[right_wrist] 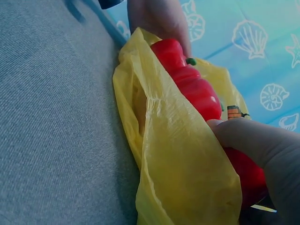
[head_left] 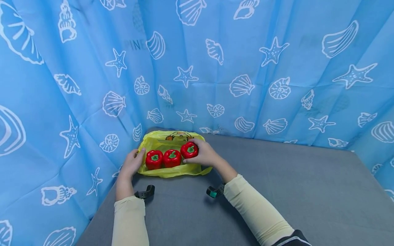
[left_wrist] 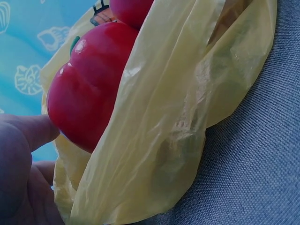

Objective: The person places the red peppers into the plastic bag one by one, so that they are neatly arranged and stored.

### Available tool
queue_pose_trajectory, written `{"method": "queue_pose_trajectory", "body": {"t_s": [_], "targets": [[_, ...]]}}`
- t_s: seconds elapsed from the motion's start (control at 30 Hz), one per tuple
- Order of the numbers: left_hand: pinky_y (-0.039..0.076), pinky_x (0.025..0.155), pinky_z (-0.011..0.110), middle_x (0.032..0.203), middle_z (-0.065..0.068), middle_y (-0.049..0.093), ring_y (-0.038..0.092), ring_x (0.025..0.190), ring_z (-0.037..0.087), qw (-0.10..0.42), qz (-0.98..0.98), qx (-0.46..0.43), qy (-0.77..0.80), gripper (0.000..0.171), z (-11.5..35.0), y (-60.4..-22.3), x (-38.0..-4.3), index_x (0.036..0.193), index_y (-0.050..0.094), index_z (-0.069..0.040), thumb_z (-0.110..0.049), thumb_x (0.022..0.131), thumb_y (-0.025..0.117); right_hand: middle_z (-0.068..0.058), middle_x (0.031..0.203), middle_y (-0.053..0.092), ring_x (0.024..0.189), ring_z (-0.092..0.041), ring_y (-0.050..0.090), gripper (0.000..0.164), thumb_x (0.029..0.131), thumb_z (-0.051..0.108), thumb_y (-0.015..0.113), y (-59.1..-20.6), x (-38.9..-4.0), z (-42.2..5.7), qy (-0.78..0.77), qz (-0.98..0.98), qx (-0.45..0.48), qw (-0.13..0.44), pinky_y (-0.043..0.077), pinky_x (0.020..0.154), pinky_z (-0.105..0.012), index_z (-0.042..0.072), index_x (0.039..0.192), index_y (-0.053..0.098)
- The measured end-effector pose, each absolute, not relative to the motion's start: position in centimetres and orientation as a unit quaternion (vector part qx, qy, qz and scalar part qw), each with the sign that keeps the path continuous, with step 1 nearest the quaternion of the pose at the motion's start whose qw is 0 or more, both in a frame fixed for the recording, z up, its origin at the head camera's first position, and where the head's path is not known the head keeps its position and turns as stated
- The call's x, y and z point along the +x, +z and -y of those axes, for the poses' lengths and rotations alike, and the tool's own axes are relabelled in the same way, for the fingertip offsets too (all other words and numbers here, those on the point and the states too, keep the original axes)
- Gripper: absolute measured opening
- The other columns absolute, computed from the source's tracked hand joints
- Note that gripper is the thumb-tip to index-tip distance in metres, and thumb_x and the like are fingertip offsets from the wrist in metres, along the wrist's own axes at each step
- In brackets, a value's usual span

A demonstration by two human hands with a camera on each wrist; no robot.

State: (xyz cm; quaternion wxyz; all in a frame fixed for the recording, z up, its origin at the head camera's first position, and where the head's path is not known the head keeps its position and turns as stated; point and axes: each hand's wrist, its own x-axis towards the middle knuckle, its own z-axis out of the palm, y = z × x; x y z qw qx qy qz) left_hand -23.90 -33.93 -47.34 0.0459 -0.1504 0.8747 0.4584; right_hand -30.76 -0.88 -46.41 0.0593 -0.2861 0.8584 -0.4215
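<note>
A yellow plastic bag (head_left: 172,173) lies with its mouth spread wide, and three red bell peppers with green stems sit in a row at its opening. The person's left hand (head_left: 131,164) holds the bag's left side, thumb inside the rim, close by the leftmost pepper (head_left: 153,162). Next to that one is the middle pepper (head_left: 171,161). The right hand (head_left: 207,155) grips the rightmost pepper (head_left: 186,149), its thumb on the near side. In the right wrist view the bag partly covers this gripped pepper (right_wrist: 246,176). The left hand's fingertips are partly hidden behind the bag.
The grey cloth-covered table (head_left: 277,184) extends to the right and toward the person. A blue curtain (head_left: 200,71) with white shell and starfish prints stands behind and at the left. Dark wrist straps (head_left: 146,193) sit at both wrists.
</note>
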Motion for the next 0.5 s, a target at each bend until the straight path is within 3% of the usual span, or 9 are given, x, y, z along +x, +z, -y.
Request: {"method": "queue_pose_trajectory", "body": {"t_s": [0.5], "targets": [[0.040, 0.117, 0.062, 0.157, 0.027, 0.042, 0.043, 0.136, 0.042, 0.042, -0.872, -0.152, 0.464, 0.088, 33.95, -47.51, -23.96, 0.163, 0.031, 0.001, -0.068, 0.108, 0.034, -0.009, 0.139, 0.066, 0.125, -0.026, 0.065, 0.087, 0.086, 0.038, 0.090, -46.54, -30.66, 0.60, -0.415, -0.861, -0.283, 0.081, 0.062, 0.094, -0.040, 0.006, 0.156, 0.050]]}}
